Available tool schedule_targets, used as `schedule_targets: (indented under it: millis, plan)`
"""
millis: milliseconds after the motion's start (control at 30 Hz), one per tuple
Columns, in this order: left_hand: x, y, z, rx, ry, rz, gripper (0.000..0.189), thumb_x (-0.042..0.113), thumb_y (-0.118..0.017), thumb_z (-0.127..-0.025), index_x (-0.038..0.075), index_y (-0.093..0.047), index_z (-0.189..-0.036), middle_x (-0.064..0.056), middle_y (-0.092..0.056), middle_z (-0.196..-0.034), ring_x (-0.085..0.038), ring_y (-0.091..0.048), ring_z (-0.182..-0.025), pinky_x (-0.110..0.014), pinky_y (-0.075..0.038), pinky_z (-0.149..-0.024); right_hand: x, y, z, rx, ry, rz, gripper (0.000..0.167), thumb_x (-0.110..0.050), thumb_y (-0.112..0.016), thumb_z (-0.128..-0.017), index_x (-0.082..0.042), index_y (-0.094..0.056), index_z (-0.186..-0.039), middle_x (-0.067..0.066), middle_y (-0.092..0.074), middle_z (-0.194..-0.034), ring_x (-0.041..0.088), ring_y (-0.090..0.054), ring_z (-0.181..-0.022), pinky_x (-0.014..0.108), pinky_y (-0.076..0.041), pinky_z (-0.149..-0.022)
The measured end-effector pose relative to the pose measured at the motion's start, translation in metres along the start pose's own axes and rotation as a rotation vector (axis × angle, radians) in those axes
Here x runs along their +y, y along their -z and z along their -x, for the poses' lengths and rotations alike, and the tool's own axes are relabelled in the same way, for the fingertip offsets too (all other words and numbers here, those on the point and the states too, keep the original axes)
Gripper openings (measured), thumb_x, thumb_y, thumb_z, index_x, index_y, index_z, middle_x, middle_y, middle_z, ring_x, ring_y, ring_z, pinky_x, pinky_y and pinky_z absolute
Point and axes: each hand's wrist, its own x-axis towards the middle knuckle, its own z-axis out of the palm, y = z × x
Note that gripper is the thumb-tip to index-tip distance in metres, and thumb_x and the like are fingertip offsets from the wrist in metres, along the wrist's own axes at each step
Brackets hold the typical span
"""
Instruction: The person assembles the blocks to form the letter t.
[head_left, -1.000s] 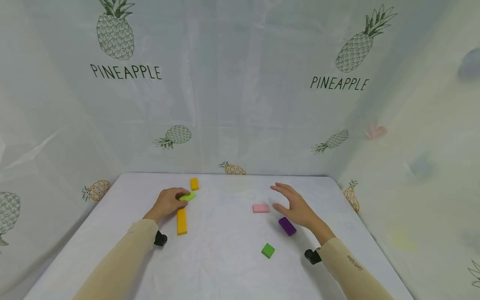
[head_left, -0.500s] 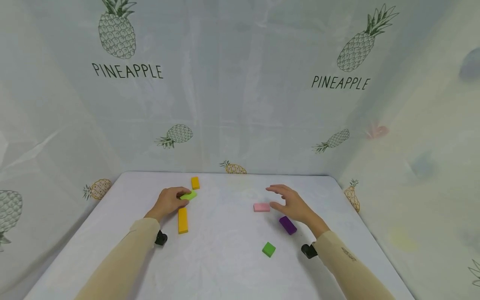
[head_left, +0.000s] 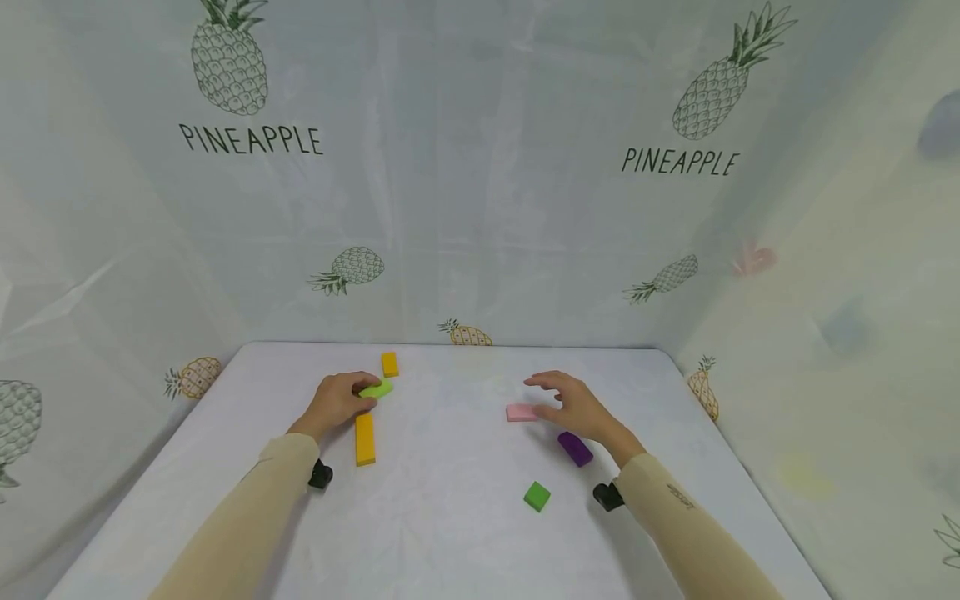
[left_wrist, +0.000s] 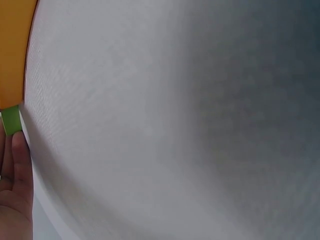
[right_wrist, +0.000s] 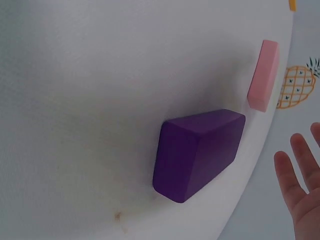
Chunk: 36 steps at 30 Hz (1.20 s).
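Observation:
My left hand [head_left: 339, 402] pinches a light green block [head_left: 377, 389] between thumb and fingers. That block lies between two yellow blocks: a small one [head_left: 390, 364] behind it and a longer one [head_left: 364, 440] in front. In the left wrist view the fingers [left_wrist: 21, 155] touch the green block [left_wrist: 11, 120] beside a large yellow side. My right hand [head_left: 583, 410] hovers with loosely bent fingers, holding nothing. Its thumb overlaps the right end of a pink block [head_left: 520, 412] in the head view; contact cannot be told. A purple block [head_left: 575, 448] lies below that hand.
A darker green block [head_left: 537, 497] lies toward the front on the white-covered table [head_left: 450, 533]. Pineapple-printed sheeting [head_left: 480, 208] rises behind and at both sides of it. A dark wrist camera sits under each sleeve.
My right hand has moved left, from beside the pink block to over its right end. The left hand keeps its pinch on the light green block, and the blocks stay put.

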Motion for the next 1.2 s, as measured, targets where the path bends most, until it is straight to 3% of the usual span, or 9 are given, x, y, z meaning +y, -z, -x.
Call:
schedule_targets:
  millis: [200, 467, 900, 1200]
  plan:
    - [0.0, -0.002, -0.001, -0.001, 0.007, 0.003, 0.037, 0.013, -0.082, -0.094, 0.011, -0.074, -0.131, -0.014, -0.074, -0.126, -0.031, -0.067, -0.112, -0.052, -0.055, -0.103, 0.002, -0.003, -0.001, -0.012, -0.048, -0.022, 0.047, -0.013, -0.076, -0.099, -0.012, -0.064, -0.144, 0.01, -0.062, -0.149, 0.04, -0.06, -0.134, 0.057, -0.054, -0.107]
    - [0.001, -0.002, 0.001, 0.01, -0.02, 0.024, 0.037, 0.013, -0.082, -0.094, 0.01, -0.074, -0.131, -0.015, -0.074, -0.128, -0.032, -0.068, -0.114, -0.048, -0.058, -0.1, 0.006, -0.007, -0.002, -0.046, -0.103, -0.052, 0.043, -0.016, -0.075, -0.101, -0.007, -0.066, -0.142, 0.011, -0.062, -0.148, 0.041, -0.06, -0.134, 0.057, -0.054, -0.108]
    - [0.002, -0.002, 0.003, -0.002, 0.011, 0.023, 0.038, 0.014, -0.081, -0.095, 0.01, -0.073, -0.132, -0.015, -0.072, -0.131, -0.034, -0.067, -0.118, -0.052, -0.055, -0.105, 0.008, -0.011, -0.005, -0.064, -0.176, -0.049, 0.039, -0.011, -0.079, -0.097, -0.008, -0.071, -0.135, 0.008, -0.065, -0.143, 0.036, -0.06, -0.133, 0.055, -0.053, -0.109]
    - [0.001, -0.002, 0.002, 0.001, 0.002, 0.018, 0.038, 0.014, -0.081, -0.095, 0.01, -0.074, -0.132, -0.016, -0.072, -0.131, -0.035, -0.067, -0.119, -0.053, -0.054, -0.105, 0.01, -0.016, -0.006, -0.065, -0.246, -0.057, 0.038, -0.013, -0.082, -0.095, -0.016, -0.074, -0.132, 0.006, -0.066, -0.141, 0.034, -0.061, -0.131, 0.052, -0.055, -0.108]
